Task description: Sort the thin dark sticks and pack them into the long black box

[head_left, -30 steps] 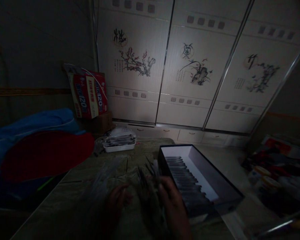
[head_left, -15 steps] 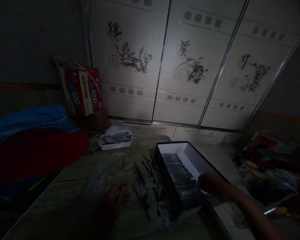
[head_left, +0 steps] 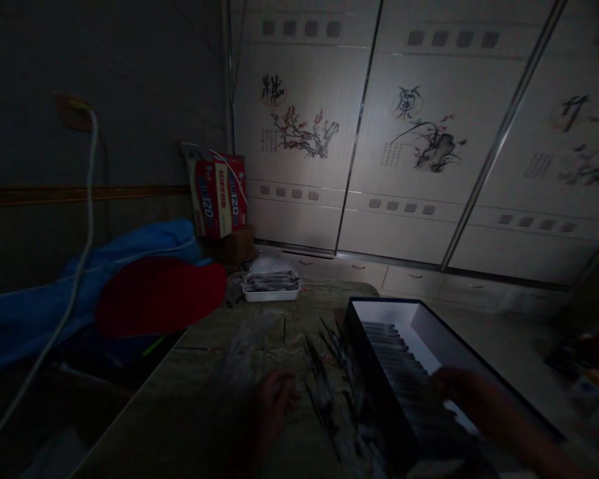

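The light is very dim. My left hand [head_left: 275, 402] rests low over the table, its fingers loosely bent and slightly apart, with nothing visible in them. To its right lie loose dark pens [head_left: 324, 386], some with clear, shiny parts. My right hand [head_left: 462, 392] reaches into the dark-edged box [head_left: 442, 319] with a white inside. Its fingers are bent together at the right ends of a row of dark pens [head_left: 397, 359]; what they hold is hidden by blur and shadow. Left of my left hand is a heap of clear thin pieces [head_left: 239, 352], too dark to make out.
A white tray [head_left: 272, 297] of slim pens stands at the table's [head_left: 190, 372] far side. Blue cloth [head_left: 144, 246] and a red round item [head_left: 162, 296] lie at left, near a hanging white cable [head_left: 87, 219]. Behind are a red carton [head_left: 219, 196] and a white sliding-door wardrobe [head_left: 299, 80].
The view has swung left, so everything sits farther right in the picture. My right hand stays over the pens in the box, and my left hand keeps its place beside the loose pens.
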`<state>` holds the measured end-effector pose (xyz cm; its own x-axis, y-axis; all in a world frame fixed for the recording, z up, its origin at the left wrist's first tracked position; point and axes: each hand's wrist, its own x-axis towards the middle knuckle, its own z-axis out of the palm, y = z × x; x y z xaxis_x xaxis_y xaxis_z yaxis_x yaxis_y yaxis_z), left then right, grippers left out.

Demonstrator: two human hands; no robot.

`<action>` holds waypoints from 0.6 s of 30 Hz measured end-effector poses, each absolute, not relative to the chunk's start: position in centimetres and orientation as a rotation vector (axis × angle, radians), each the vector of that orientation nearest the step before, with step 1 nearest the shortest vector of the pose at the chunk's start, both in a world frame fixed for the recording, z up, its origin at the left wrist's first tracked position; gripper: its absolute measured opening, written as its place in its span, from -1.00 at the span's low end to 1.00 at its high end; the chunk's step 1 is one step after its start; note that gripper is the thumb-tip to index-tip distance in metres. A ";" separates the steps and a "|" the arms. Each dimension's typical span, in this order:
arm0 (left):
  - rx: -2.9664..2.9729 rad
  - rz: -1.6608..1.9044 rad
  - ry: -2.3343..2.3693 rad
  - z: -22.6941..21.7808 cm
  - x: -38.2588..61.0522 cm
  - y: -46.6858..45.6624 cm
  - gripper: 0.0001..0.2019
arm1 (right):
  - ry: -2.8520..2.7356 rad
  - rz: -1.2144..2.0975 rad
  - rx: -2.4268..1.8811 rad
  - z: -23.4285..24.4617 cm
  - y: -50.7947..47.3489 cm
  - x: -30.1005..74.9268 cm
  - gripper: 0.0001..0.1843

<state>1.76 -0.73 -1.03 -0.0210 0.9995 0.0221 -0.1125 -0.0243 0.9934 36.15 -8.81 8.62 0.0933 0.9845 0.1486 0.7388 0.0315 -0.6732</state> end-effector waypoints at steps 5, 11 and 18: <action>1.196 1.279 1.179 -1.5 1.9 -1.2 -0.75 | -1.617 0.339 -1.573 9.8 -10.2 29.2 -0.62; 1.618 1.251 1.345 -1.2 1.7 -2.5 -0.78 | -1.512 0.418 -1.407 3.3 -8.5 18.6 -0.57; 2.161 0.842 1.282 0.2 -0.1 -3.3 -0.59 | -1.500 -0.211 -1.339 -3.9 -5.6 17.6 -0.58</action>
